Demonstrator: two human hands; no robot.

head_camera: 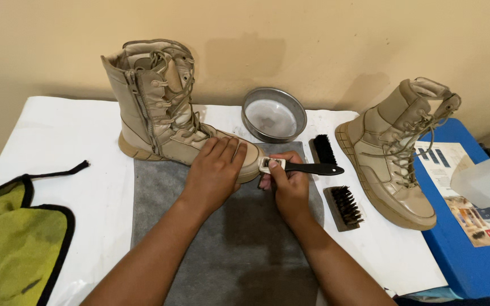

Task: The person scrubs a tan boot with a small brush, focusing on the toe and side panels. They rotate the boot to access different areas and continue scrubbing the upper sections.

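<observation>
Head view looks down on two bare hands meeting at the toe of a tan lace-up boot (160,107). The left hand (215,170) lies flat and spread over the toe cap, fingers pointing toward 12 o'clock, palm pressing down; it seems placed there to pin the boot so it does not slide. The right hand (289,184) is closed around the pale end of a small black-handled brush (304,168), whose handle sticks out toward 3 o'clock. Its working end sits right against the boot's toe edge, just beside the left hand's fingertips, so the steadying hand and the tool meet at the same spot.

That boot stands upright on its sole at 11 o'clock from the hands, its toe resting on a grey cloth (239,249) that runs down toward 6 o'clock under both forearms, likely spread there to catch dirt and spare the white surface (69,141).

Two more brushes wait within reach of the right hand: one with black bristles (323,149) at 1 o'clock, one with a wooden back (342,207) at 4 o'clock. A round metal bowl (273,115) sits at 12 o'clock near the wall. The second boot (398,153) lies farther out at 3 o'clock, well apart from the first. Beyond it stands a blue box (472,266) carrying a printed leaflet (472,209). A green cloth with black trim (15,249) lies at 9 o'clock, at the surface's left edge.
</observation>
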